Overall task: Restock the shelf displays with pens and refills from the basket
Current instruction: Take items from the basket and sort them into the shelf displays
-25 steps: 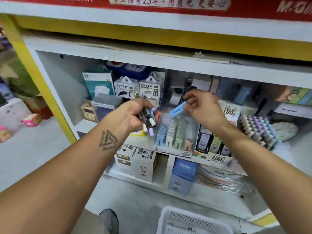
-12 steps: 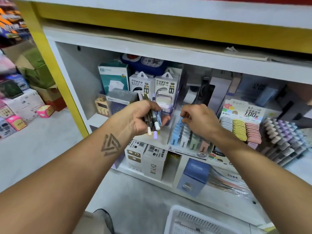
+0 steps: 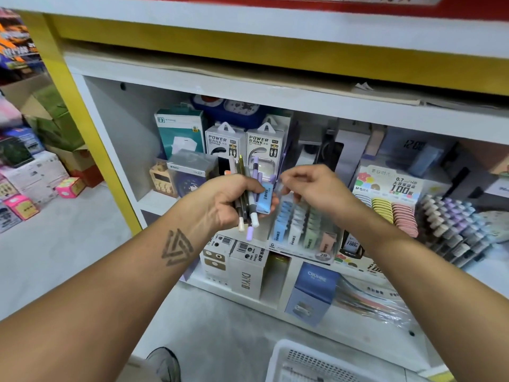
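Note:
My left hand point(image 3: 228, 201) grips a bundle of pens point(image 3: 249, 216) with white and purple caps pointing down, and presses a light blue refill box point(image 3: 265, 199) against them. Just right of the bundle is my right hand point(image 3: 316, 188), its fingers curled and its fingertips by a purple pen cap point(image 3: 272, 177); whether it pinches anything is unclear. Below both hands a clear display tray point(image 3: 300, 232) on the shelf holds rows of blue, white, green and pink refill boxes. The white basket point(image 3: 278, 359) stands on the floor at the bottom edge.
A tiered rack of pastel-capped pens point(image 3: 454, 224) and a 0.7 lead display point(image 3: 391, 199) stand right of the tray. Power bank boxes point(image 3: 242, 144) sit behind my hands. DIY boxes point(image 3: 248, 268) and a blue box point(image 3: 314, 293) fill the lower shelf. My shoe point(image 3: 162, 362) is near the basket.
My right hand lowered a blue refill box to the display tray, then rose empty of it to the pen bundle. A blue box now shows in my left hand.

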The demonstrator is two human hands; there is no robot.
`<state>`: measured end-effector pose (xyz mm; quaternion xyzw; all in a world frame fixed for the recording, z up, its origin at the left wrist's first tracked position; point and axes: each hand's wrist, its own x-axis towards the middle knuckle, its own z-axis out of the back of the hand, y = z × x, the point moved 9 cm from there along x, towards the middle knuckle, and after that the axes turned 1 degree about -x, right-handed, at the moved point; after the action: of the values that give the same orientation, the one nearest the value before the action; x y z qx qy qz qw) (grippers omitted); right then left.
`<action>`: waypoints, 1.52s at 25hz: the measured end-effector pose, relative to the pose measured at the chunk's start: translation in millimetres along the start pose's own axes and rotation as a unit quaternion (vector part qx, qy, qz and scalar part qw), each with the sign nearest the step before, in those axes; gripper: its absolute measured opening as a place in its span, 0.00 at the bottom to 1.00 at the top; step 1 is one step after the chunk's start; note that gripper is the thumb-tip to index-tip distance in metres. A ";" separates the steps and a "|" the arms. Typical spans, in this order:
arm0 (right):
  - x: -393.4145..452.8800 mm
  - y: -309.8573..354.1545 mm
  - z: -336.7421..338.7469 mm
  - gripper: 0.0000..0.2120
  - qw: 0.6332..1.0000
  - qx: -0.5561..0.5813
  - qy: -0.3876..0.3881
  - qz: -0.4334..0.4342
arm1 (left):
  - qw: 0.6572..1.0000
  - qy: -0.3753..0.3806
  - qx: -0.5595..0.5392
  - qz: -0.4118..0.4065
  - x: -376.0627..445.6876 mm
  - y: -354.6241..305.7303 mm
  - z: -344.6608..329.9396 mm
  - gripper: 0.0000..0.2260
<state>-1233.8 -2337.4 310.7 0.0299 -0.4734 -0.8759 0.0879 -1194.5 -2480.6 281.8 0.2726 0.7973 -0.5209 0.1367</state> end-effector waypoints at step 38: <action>15.7 -9.0 3.6 0.06 0.936 -0.330 -0.052 0.112 | 0.997 -0.074 -0.008 -0.012 18.1 0.3 7.0 0.09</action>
<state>-1250.8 -2332.4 305.7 -0.0997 -0.1619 -0.9678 0.1653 -1209.5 -2481.6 269.6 0.2230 0.7924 -0.5346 0.1911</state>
